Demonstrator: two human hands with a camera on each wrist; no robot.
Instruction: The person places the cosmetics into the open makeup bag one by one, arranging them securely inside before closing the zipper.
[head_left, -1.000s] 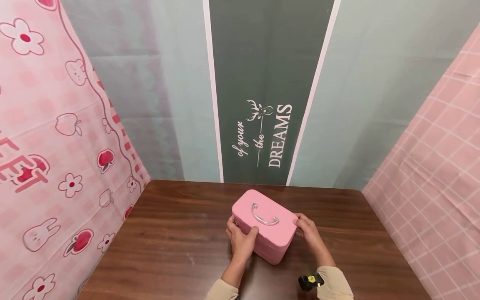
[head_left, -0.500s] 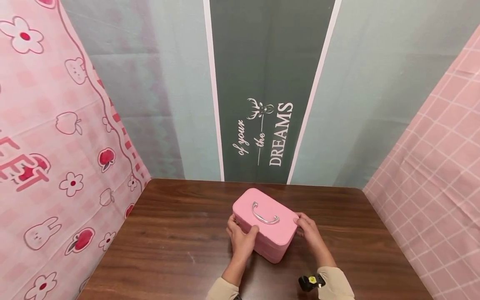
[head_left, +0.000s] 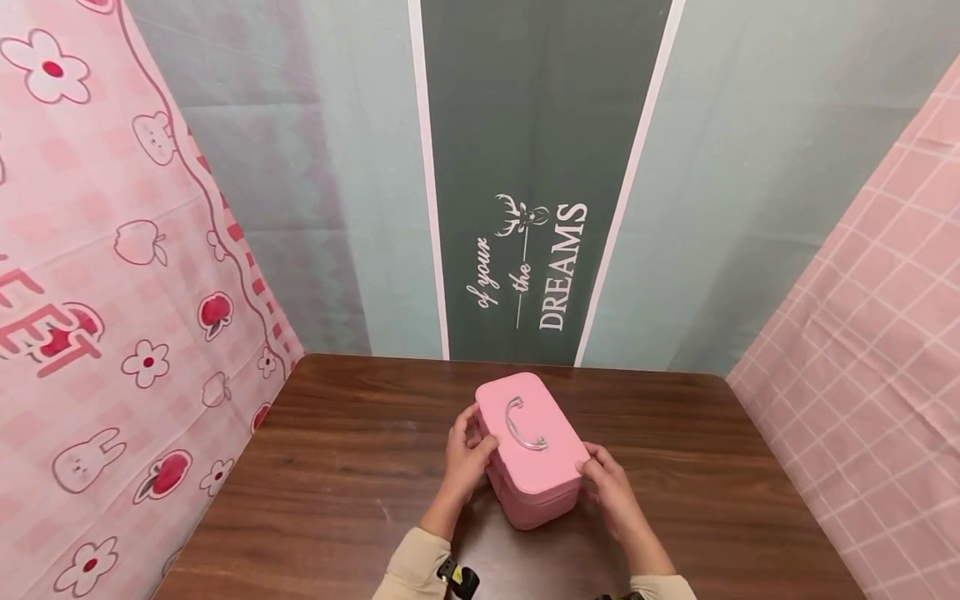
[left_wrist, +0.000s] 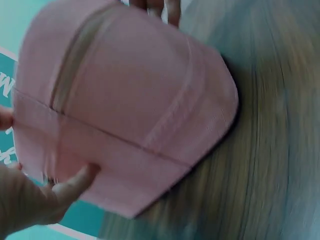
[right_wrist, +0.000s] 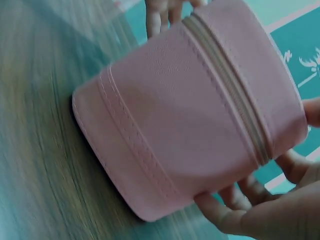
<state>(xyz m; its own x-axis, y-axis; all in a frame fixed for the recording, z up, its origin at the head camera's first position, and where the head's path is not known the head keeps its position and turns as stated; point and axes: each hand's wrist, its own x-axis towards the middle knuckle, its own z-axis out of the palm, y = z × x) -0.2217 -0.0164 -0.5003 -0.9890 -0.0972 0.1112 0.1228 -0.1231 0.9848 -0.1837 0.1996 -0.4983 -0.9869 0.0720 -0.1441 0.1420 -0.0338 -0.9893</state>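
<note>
A pink cosmetic case (head_left: 536, 462) with a silver handle (head_left: 525, 425) on its lid stands upright on the brown table, its long side slanting from far left to near right. My left hand (head_left: 467, 454) holds its left side, thumb on the near face and fingers round the far corner. At the right end, my right hand (head_left: 611, 487) grips the corner with the thumb on the lid edge. A zipper (right_wrist: 230, 90) runs below the lid and looks closed in the right wrist view. In the left wrist view the case (left_wrist: 135, 80) is blurred.
The wooden table (head_left: 337, 467) reaches back to a grey-green curtain (head_left: 540, 125) with white lettering. Pink patterned cloths hang at the left (head_left: 75, 250) and the right (head_left: 862, 292). Both sleeves are beige, with a black strap device (head_left: 459, 577) at the left wrist.
The case has turned clockwise as seen from above, in both hands. My left hand has shifted slightly left and away from me; my right hand has moved a little nearer.
</note>
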